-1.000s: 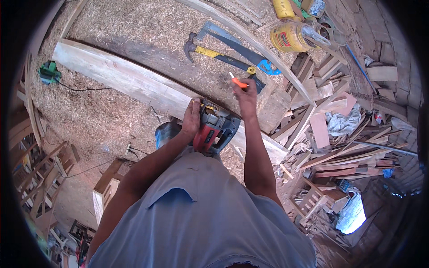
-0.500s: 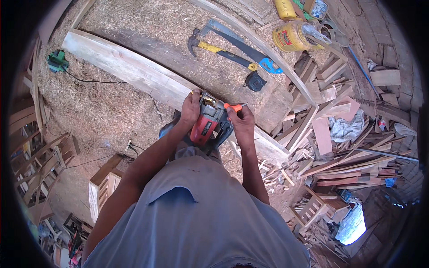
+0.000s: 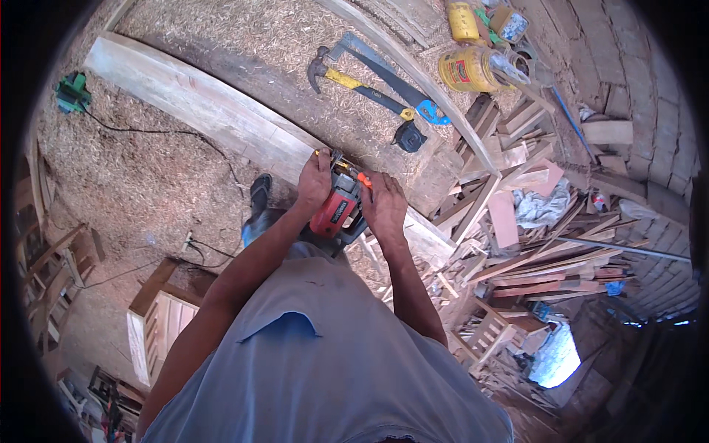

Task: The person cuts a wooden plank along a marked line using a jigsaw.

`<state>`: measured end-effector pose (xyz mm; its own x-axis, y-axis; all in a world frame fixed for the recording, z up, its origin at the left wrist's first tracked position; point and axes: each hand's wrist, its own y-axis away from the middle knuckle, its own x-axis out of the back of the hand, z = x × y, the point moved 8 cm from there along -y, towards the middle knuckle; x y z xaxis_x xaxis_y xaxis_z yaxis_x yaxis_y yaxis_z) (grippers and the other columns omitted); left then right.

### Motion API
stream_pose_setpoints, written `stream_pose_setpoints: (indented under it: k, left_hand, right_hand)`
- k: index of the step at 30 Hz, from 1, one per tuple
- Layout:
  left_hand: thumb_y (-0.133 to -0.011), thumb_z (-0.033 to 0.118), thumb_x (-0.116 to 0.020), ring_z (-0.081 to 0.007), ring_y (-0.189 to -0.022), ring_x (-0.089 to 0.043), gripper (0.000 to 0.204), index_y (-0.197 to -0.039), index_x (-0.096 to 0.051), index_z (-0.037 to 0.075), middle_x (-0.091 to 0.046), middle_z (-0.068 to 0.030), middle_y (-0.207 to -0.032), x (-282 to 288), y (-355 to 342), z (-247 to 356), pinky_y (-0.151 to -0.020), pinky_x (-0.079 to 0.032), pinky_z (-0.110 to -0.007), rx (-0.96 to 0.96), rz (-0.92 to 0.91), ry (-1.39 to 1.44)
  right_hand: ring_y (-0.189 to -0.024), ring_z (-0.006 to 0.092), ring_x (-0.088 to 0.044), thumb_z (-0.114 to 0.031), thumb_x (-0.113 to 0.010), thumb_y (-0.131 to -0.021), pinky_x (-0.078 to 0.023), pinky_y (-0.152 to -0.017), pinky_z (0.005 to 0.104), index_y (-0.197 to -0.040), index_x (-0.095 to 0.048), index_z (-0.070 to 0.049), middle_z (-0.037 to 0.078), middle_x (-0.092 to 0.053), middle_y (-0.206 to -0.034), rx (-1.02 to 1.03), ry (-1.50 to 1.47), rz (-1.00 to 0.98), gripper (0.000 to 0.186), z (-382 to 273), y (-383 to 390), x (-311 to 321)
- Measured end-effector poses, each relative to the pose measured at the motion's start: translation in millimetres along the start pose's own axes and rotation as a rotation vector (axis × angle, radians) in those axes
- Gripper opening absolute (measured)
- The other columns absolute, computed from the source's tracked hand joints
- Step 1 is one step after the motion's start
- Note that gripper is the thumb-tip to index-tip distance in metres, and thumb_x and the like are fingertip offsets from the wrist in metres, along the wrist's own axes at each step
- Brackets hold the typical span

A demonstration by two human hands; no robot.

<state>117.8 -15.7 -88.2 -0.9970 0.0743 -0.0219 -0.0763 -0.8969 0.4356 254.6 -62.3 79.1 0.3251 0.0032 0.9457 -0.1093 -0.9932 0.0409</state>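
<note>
Both hands, left hand (image 3: 316, 179) and right hand (image 3: 384, 205), grip the red power saw (image 3: 336, 214) on the plank (image 3: 199, 107) (cord (image 3: 148, 133) nearby); it might snag.

2 yellow cans (image 3: 473, 70) (image 3: 463, 21) with red labels near the bench's far end, beside a small box (image 3: 509, 23)
</note>
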Motion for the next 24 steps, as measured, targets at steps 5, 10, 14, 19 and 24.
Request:
stream_pose_setpoints:
  k: [5,10,14,19,24]
  left_hand:
    - [-0.112,0.053,-0.038,-0.0497,-0.108,-0.066,0.055,-0.123,-0.065,0.007,-0.071,-0.0275,-0.108,2.1,2.3,-1.9,-0.094,-0.051,-0.052,0.033,0.037,-0.106]
    - [-0.113,0.051,-0.034,-0.0522,-0.105,-0.067,0.053,-0.123,-0.064,0.009,-0.073,-0.0267,-0.107,3.5,10.8,10.0,-0.091,-0.052,-0.059,0.087,0.041,-0.173]
    - [-0.113,0.050,-0.033,-0.0519,-0.102,-0.068,0.051,-0.123,-0.063,0.010,-0.074,-0.0255,-0.105,6.8,12.3,24.7,-0.089,-0.052,-0.060,0.055,0.055,-0.168]
    - [-0.114,0.049,-0.033,-0.0516,-0.100,-0.068,0.050,-0.120,-0.063,0.010,-0.074,-0.0248,-0.102,9.7,13.2,24.1,-0.087,-0.051,-0.062,0.074,0.042,-0.187]
    - [-0.113,0.051,-0.032,-0.0527,-0.099,-0.068,0.052,-0.119,-0.062,0.009,-0.073,-0.0262,-0.102,7.7,12.9,21.1,-0.087,-0.051,-0.062,0.097,0.000,-0.194]
  right_hand:
    - [-0.102,0.0339,-0.066,-0.021,-0.071,-0.093,-0.051,-0.091,0.0480,-0.120,-0.071,-0.009,0.013,-0.069,-0.107,0.100,0.172,-0.050,0.029,-8.5,-6.9,-0.5]
    - [-0.100,0.0303,-0.063,-0.020,-0.073,-0.090,-0.049,-0.088,0.0451,-0.120,-0.071,-0.010,0.010,-0.068,-0.106,0.167,0.288,-0.144,0.032,-29.2,-12.5,3.3]
    - [-0.101,0.0293,-0.063,-0.018,-0.074,-0.088,-0.048,-0.089,0.0451,-0.120,-0.071,-0.010,0.009,-0.068,-0.105,0.168,0.324,-0.131,0.033,-34.2,-14.9,3.8]
    - [-0.103,0.0290,-0.063,-0.016,-0.075,-0.087,-0.048,-0.092,0.0452,-0.120,-0.072,-0.011,0.008,-0.068,-0.108,0.200,0.367,-0.157,0.034,-46.3,-16.7,1.9]
    - [-0.081,0.0254,-0.066,-0.012,-0.075,-0.092,-0.052,-0.077,0.0403,-0.122,-0.068,-0.009,0.007,-0.069,-0.089,-0.188,-0.111,-0.079,0.031,-10.1,-6.2,2.2]
